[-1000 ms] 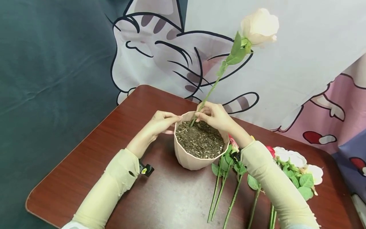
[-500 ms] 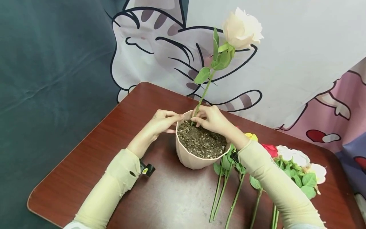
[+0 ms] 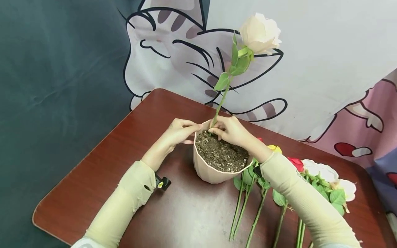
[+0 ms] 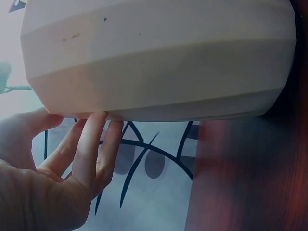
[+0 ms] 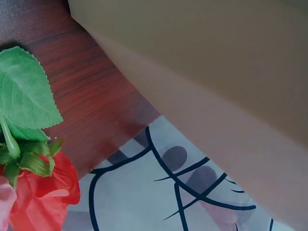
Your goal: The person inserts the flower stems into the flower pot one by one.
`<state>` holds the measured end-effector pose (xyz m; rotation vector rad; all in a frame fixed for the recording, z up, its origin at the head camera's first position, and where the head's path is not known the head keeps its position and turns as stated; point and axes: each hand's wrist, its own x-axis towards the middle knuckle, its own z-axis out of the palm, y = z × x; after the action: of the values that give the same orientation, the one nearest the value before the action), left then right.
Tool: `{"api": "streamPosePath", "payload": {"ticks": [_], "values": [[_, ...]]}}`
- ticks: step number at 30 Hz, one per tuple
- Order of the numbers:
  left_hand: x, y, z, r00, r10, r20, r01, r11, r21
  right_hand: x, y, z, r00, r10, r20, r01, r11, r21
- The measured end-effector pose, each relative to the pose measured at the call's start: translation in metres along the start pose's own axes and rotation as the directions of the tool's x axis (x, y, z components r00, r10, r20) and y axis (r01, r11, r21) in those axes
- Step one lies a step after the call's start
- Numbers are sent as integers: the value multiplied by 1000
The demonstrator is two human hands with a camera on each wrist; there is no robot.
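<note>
A pale, faceted flowerpot [image 3: 214, 175] full of dark soil [image 3: 221, 153] stands on the table. My left hand [image 3: 183, 132] holds its left rim; in the left wrist view the thumb is at the rim and the fingertips touch the outer wall [image 4: 144, 72]. Between thumb and fingers, my right hand [image 3: 232, 132] pinches the green stem of a cream-white rose [image 3: 260, 33] low down, just over the soil. The stem's lower end goes into the soil near the back rim, and the flower leans right. In the right wrist view the hand itself is hidden.
Right of the pot, several long-stemmed roses lie on the brown table [image 3: 87, 172], including a yellow rose [image 3: 274, 148], a red rose [image 3: 296, 164] and white roses [image 3: 322, 172]. Some stems pass under the right forearm. A cat-patterned curtain [image 3: 325, 69] hangs behind.
The rose has shifted left and stands more upright, its stem lower against the soil. My right hand has moved slightly down with it, while the left hand keeps to the rim.
</note>
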<state>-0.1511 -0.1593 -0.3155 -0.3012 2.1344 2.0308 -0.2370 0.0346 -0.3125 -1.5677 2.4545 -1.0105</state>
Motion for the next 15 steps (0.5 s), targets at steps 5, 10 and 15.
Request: {"api": "streamPosePath", "payload": {"ticks": [5,10,15], "values": [[1,2,-2,1000,-22,-10,22,1000,-5,4,-4,-3,999,40,-18,-40,999,23],[1,2,0,1000,-25,0,25,1000,-1,7,-12,-13,981,176,-82,-168,981,95],[1,2,2,1000,-21,-4,21,1000,10,12,-17,-23,974,204,-101,-200,979,46]]}}
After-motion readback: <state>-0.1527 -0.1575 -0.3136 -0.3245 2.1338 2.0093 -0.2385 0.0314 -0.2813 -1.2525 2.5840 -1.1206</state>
